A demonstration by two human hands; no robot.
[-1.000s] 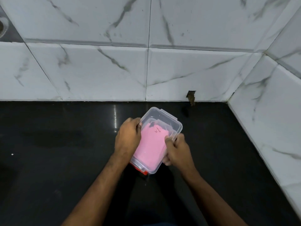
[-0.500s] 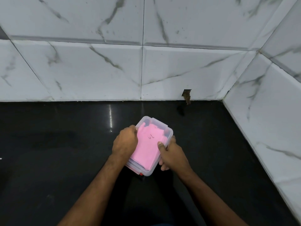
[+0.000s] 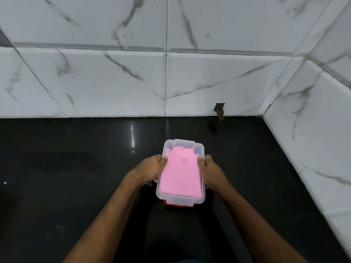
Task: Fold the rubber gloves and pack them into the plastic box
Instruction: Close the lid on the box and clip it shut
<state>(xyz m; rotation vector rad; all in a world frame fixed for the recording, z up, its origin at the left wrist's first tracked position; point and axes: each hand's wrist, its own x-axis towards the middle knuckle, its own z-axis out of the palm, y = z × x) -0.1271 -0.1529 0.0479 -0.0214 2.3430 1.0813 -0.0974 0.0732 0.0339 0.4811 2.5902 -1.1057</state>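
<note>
The clear plastic box (image 3: pixel 181 172) sits between the two hands, its clear lid on top, and the pink rubber gloves (image 3: pixel 180 174) lie folded flat inside, filling most of it (a small dark scribble shows on the pink just beyond the thumb tips). The left hand (image 3: pixel 152 170) clasps the box's left long side, its fingers (image 3: pixel 162 159) pressed together with the thumb on the lid's edge; the right hand (image 3: pixel 209 170) does the same on the right side, thumb on the rim and the other fingers curled under, out of sight. Nearer the person than the fingers, a red edge (image 3: pixel 178 204) pokes out beneath the box's near end; what it belongs to cannot be told. The box is over a glossy black counter (image 3: pixel 76 186), whether resting on it or lifted is unclear. Beyond the fingers rise white marble-patterned wall tiles (image 3: pixel 114 82), meeting a side wall at the right corner, with a chipped notch (image 3: pixel 220 110) at the tile base.
</note>
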